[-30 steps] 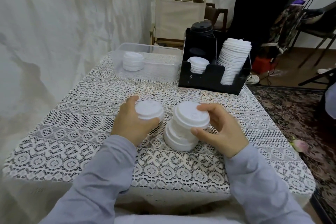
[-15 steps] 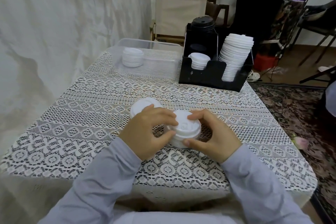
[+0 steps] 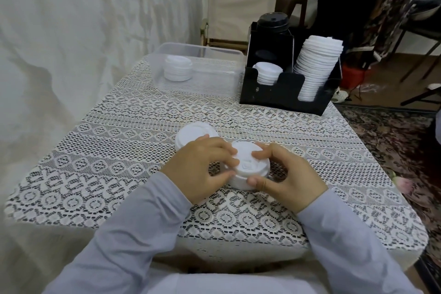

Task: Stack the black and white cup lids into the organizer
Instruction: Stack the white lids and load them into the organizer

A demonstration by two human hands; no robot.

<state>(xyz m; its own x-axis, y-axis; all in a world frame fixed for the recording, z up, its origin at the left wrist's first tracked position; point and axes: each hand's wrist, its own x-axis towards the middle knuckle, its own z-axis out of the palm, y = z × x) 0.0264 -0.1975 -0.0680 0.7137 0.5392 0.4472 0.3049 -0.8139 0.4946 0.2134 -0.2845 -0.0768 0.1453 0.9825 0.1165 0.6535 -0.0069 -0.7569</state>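
Note:
A short stack of white cup lids (image 3: 248, 164) sits on the lace tablecloth near me. My left hand (image 3: 200, 169) grips it from the left with curled fingers and thumb, and my right hand (image 3: 284, 174) grips it from the right. A second white lid pile (image 3: 194, 133) lies just behind my left hand. The black organizer (image 3: 286, 88) stands at the far right of the table, holding a tall leaning stack of white lids (image 3: 315, 67), a short white stack (image 3: 267, 74) and black lids (image 3: 272, 21) at the back.
A clear plastic tub (image 3: 214, 55) at the table's far end holds a few white lids (image 3: 177, 68). A folding chair stands behind the table, a person in black by the organizer. The table's right edge drops to a patterned rug (image 3: 393, 141).
My left hand set its small lid pile down on the table and joined my right hand on the other stack, which was pressed down from a tall leaning pile to a low one.

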